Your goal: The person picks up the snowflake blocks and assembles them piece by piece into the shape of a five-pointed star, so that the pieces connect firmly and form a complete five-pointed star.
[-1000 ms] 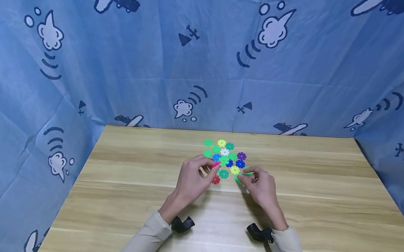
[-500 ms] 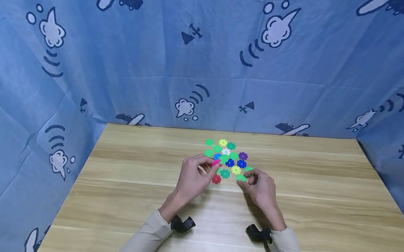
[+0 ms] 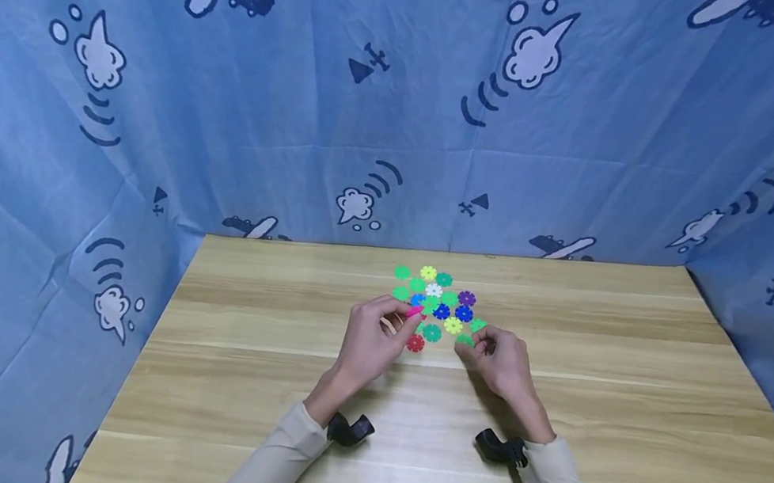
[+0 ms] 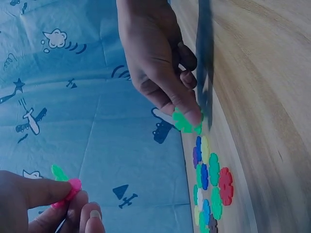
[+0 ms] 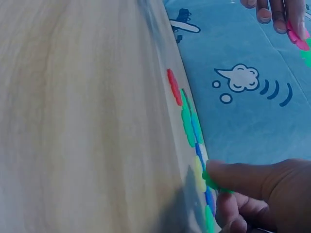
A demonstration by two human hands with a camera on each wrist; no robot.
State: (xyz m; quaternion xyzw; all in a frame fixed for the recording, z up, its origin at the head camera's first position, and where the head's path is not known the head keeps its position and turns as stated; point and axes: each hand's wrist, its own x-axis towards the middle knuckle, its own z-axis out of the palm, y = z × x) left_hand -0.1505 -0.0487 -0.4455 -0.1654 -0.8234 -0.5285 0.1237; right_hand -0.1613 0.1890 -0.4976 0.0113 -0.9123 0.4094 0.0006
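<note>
My left hand (image 3: 372, 339) pinches a pink notched plastic disc (image 3: 415, 312) between thumb and fingers, held above the table. In the left wrist view a green disc (image 4: 59, 172) is joined to the pink disc (image 4: 73, 190). My right hand (image 3: 502, 360) pinches another green notched disc (image 3: 465, 340) by its edge, as the left wrist view also shows with that green disc (image 4: 187, 121) under the thumb. The two hands are apart. Between and beyond them lie loose discs, among them a red disc (image 3: 415, 343), a yellow disc (image 3: 452, 325) and a white disc (image 3: 433, 290).
Several more notched discs, such as a purple disc (image 3: 466, 298) and a dark blue disc (image 3: 464, 314), lie flat on the wooden table (image 3: 234, 383). A blue printed curtain (image 3: 288, 103) hangs behind the table's far edge and along the sides.
The green disc in my right fingers has turned from nearly edge-on to show more of its face. My left hand keeps its grip on the pink disc, almost still. The head view has shifted slightly.
</note>
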